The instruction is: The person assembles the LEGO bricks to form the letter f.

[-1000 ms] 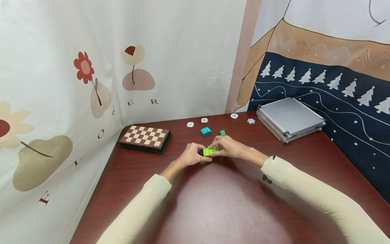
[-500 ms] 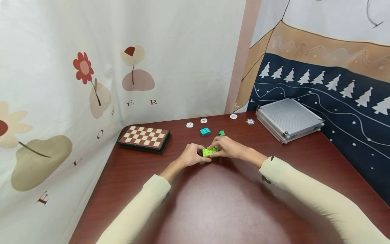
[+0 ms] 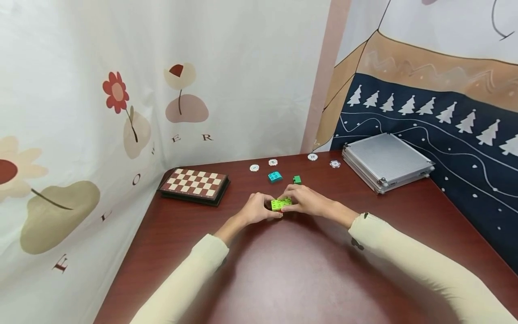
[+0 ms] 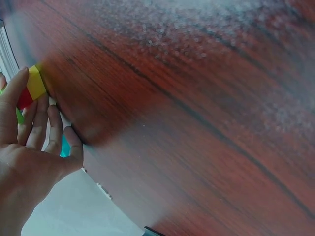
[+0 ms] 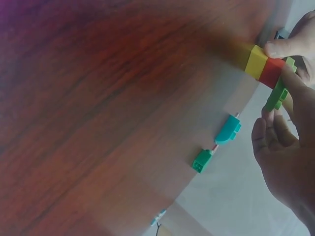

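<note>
Both hands meet at a small stack of toy building bricks near the middle of the table. My left hand [image 3: 256, 209] grips its lower part, thumb in front and fingers behind. That part is a yellow brick [image 5: 255, 62] at the bottom and a red brick [image 5: 271, 73] above it. On top lies a flat lime green brick [image 3: 277, 205] with round studs, which my right hand [image 3: 309, 201] pinches between thumb and fingers. In the right wrist view the lime brick reaches out past one side of the red one.
Behind the hands lie a teal brick [image 3: 274, 177] and a small green brick [image 3: 297, 180]. Several poker chips [image 3: 312, 157] line the back of the table. A chessboard box [image 3: 194, 184] is at the left, a silver case [image 3: 388, 159] at the right. Printed curtains hang behind.
The head view has shifted slightly. Both hands stay at the brick stack with nearly the same hold, and the loose bricks remain in place.
</note>
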